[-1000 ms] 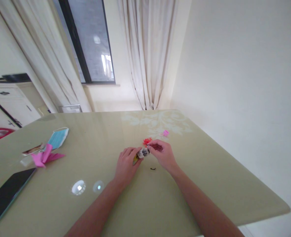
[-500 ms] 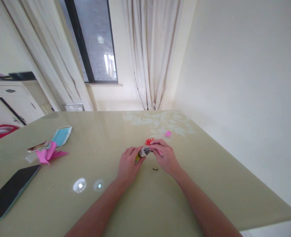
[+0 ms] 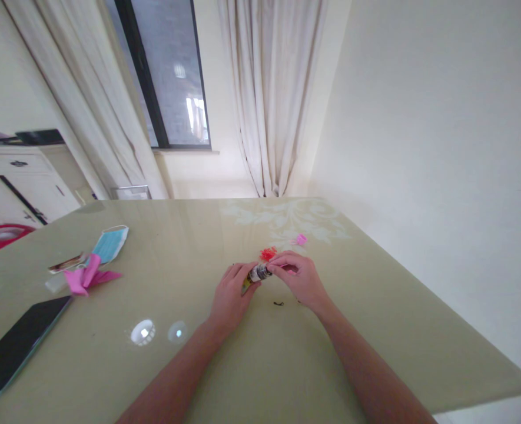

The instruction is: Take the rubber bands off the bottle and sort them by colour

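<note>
My left hand [image 3: 234, 294] is closed around a small printed cylinder [image 3: 258, 272], yellow at its lower left and black and white further along. The cylinder lies tilted up to the right; its kind does not show clearly. My right hand [image 3: 298, 280] is closed in a pinch at the cylinder's right end. Something pink shows partly under those fingers, mostly hidden. Just beyond the fingers lies a small heap of red shreds [image 3: 268, 254]. A thin dark scrap [image 3: 278, 304] rests on the table between the wrists.
Farther off on the glossy table [image 3: 189, 235] is a small pink ring-shaped piece [image 3: 301, 239]. To the left lie a blue face mask [image 3: 112, 244], a pink folded paper shape [image 3: 88, 277] and a dark phone [image 3: 19, 347]. A wall [image 3: 441, 147] borders the right side.
My right hand has shifted slightly, its fingers curling more at the cylinder's end, and more of the red heap shows. The left hand keeps its hold almost unmoved.
</note>
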`<state>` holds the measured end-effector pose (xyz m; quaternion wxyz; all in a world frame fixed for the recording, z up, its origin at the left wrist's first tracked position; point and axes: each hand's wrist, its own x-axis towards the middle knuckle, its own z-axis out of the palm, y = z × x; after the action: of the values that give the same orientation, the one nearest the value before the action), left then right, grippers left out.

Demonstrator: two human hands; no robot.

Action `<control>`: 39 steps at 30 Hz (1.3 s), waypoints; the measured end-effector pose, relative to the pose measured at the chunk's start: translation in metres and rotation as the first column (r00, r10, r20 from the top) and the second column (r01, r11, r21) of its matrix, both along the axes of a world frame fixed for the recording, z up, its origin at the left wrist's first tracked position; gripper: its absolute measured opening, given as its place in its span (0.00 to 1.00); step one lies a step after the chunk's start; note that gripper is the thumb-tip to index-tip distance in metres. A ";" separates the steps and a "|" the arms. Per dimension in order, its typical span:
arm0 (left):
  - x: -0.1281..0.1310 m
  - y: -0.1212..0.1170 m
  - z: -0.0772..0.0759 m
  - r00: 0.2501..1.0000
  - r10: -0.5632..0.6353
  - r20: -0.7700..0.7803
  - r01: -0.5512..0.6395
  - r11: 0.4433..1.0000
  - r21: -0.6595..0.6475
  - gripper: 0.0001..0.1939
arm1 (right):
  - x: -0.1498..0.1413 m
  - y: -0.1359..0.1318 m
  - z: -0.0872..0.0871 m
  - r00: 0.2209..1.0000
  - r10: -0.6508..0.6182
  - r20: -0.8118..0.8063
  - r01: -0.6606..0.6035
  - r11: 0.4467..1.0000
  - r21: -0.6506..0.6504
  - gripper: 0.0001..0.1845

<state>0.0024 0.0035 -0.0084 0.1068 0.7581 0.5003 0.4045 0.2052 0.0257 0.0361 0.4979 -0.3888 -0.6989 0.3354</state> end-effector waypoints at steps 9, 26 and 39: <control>0.001 -0.001 0.006 0.991 0.004 0.137 0.006 0.997 -0.071 0.19 | -0.002 -0.001 0.001 0.970 0.154 -0.189 -0.174 0.980 -0.092 0.11; -0.003 0.007 0.000 0.983 0.114 0.143 -0.118 0.993 0.024 0.17 | -0.029 0.019 -0.045 0.665 -0.249 0.704 0.089 0.963 0.256 0.04; -0.005 0.004 0.000 0.982 0.169 -0.079 -0.159 0.980 0.116 0.19 | -0.013 -0.003 -0.001 0.974 -0.089 0.207 0.038 0.971 0.237 0.09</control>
<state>-0.0026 0.0079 -0.0083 0.0091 0.7361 0.5426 0.4045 0.1923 0.0230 0.0351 0.4712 -0.3847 -0.7703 0.1912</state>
